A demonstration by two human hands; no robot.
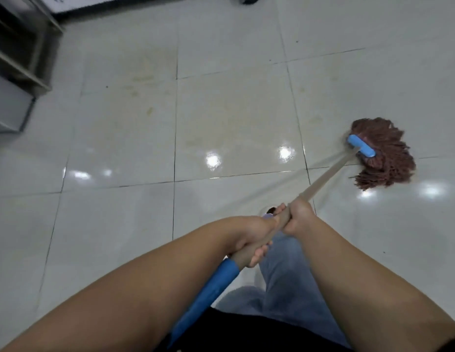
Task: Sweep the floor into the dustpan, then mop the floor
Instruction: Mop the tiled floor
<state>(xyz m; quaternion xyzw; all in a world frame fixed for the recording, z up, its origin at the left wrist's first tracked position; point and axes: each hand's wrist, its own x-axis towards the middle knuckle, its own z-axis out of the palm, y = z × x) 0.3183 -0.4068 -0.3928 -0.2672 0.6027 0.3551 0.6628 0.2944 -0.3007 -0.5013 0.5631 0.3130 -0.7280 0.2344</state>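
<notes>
With both hands wrapped tight round the mop handle (pixel 323 177), left hand (pixel 249 241) low, right hand (pixel 299 215) above, mop head (pixel 382 153) on the floor (pixel 221 110) at two o'clock: risk of slipping on wet, shiny tile underfoot.

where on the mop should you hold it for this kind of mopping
On the bare wooden handle above its blue sleeve, coming from above with both fists stacked, as the left hand and right hand do. The shaft slants down to the mop head on the floor.
</notes>
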